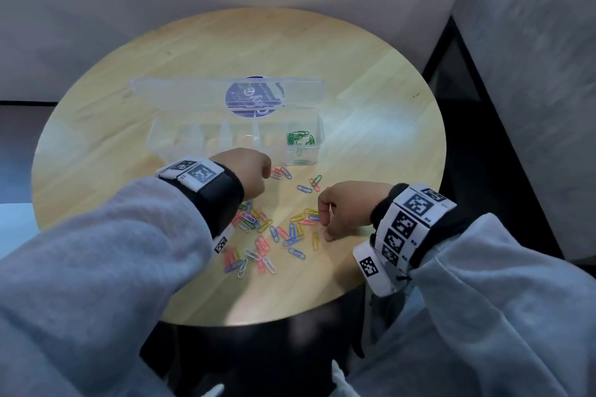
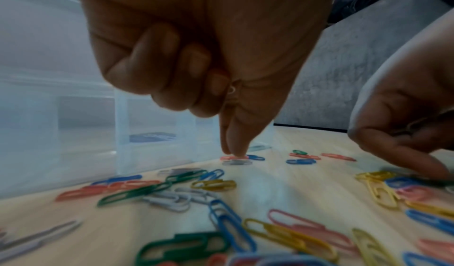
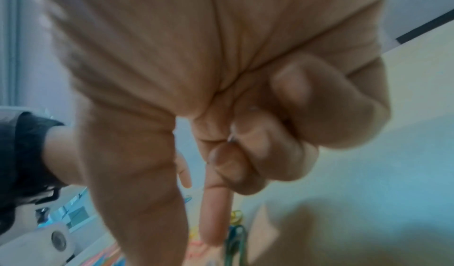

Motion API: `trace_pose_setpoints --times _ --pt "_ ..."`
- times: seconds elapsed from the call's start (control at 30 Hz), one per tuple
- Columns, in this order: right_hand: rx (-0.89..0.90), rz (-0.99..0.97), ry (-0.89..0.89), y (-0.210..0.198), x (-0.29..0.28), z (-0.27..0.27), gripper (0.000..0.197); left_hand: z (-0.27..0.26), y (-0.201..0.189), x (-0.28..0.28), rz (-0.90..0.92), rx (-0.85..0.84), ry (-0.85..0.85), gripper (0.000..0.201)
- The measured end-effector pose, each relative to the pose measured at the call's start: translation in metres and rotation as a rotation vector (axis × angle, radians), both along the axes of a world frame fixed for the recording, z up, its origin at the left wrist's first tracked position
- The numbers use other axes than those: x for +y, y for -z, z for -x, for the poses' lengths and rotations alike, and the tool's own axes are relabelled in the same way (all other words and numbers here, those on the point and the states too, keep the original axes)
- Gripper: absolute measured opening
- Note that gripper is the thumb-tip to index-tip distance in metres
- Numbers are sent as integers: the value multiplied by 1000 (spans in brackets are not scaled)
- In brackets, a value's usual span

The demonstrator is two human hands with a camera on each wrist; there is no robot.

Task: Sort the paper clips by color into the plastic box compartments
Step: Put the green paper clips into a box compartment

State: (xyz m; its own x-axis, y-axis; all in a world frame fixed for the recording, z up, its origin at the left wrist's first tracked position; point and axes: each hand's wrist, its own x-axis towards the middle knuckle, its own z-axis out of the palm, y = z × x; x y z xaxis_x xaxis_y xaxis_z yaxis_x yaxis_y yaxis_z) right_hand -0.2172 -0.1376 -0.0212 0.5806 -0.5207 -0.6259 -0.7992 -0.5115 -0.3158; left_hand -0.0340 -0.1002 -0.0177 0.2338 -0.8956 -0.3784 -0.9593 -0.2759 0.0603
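Pink and white wire lay under the left hand [image 2: 196, 56], whose forefinger and thumb came down together onto a small cluster of clips [image 1: 280, 173] just in front of the plastic box [image 1: 237, 138]; its other fingers were curled into the palm. Whether a clip was already pinched I could not tell; the fingertips [image 2: 234, 149] pressed on a pink one lying over a pale one. Something small and silvery seemed tucked in the curled fingers, but it was too unclear to name.

The right hand [image 1: 348, 206] hovered over the loose paper clips [image 1: 274, 235], forefinger and thumb pointing down, the rest folded in. In the left wrist view a thin dark wire showed in its palm, likely a clip held there; its colour was unclear.

By my judgement the step in hand was picking, early in the sort: only green clips [image 1: 300, 138] sat in the box, in the end compartment nearest the right hand, and the other compartments looked bare. The next move called for lifting one flat clip cleanly off the bench [image 1: 371, 90] without dragging its neighbour.

Counted: one box with its lid open, five compartments as far as I could tell, one filled; roughly half a dozen greens inside; several dozen clips loose, in red-pink, blue, yellow, white and green.
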Motion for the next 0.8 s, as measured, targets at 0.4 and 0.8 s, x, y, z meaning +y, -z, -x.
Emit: trace_pose_setpoints --times 0.4,0.8 --pt "56 82 -136 10 5 -12 6 7 16 -13 -24 -75 91 19" --pt "-103 -81 78 -1 -17 -8 11 9 17 -15 -51 6 13 23"
